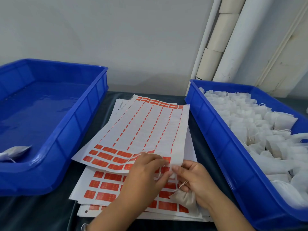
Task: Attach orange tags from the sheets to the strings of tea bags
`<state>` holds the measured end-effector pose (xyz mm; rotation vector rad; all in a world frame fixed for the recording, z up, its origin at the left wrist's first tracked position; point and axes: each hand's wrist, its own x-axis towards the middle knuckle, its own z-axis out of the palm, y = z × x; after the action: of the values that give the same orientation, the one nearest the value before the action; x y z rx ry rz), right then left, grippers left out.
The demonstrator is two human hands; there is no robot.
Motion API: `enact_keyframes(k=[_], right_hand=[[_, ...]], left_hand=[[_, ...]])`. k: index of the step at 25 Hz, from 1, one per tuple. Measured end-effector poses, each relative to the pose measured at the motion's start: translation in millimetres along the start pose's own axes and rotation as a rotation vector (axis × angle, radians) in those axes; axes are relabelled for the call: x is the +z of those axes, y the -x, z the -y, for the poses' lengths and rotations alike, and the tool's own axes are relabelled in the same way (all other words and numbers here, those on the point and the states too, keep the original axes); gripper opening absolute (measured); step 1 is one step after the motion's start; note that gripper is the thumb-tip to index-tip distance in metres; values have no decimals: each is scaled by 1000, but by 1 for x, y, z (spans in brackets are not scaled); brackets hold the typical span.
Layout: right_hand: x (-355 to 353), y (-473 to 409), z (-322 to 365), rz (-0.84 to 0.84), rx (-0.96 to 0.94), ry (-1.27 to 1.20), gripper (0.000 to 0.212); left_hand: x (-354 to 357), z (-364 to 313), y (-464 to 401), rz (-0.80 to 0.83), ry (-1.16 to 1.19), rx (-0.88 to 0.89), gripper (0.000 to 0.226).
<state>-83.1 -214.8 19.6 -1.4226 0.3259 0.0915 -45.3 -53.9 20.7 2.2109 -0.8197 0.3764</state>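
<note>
A stack of white sheets with orange tags [108, 185] lies on the dark table between two blue trays. The top sheet [143, 129] is mostly peeled, with orange tags left along its near and far ends. My left hand [146, 170] pinches at the near edge of that sheet, where it curls up. My right hand [193, 180] holds a beige tea bag [185, 199] with its white string [181, 185] between the fingers, and its thumb touches the sheet's edge.
The blue tray on the right [221, 147] is heaped with white tea bags [260, 130]. The blue tray on the left [70, 130] holds one tea bag [13, 152] in its near corner. White pipes [230, 39] run up the wall behind.
</note>
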Motion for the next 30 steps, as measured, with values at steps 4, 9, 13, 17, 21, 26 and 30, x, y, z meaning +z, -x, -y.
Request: enact_keyframes(k=[4,9,13,17,21,26,30], right_hand=[[4,0,1,-2,-46,89,22],[7,2,5,23,-128,234,17],[11,0,5,-33,-278,487,28],[11,-2,-1,-38,-359,598,47],[11,-5,-6,-40,-353,578,35],[8,-4,-8,-38,-300,479,27],[7,-4,-9,-39,-266,428,23]], left_hand=[[4,2,-1,-41,59,-74,31],[3,3,-5,-38,95,-163,26],[3,3,-7,-10,131,-288,20],[2,3,-10,30,197,-428,11],[-2,4,-12,104,177,-419,11],[-6,0,-17,196,174,-426,7],[-3,-2,-19,250,104,-396,10]])
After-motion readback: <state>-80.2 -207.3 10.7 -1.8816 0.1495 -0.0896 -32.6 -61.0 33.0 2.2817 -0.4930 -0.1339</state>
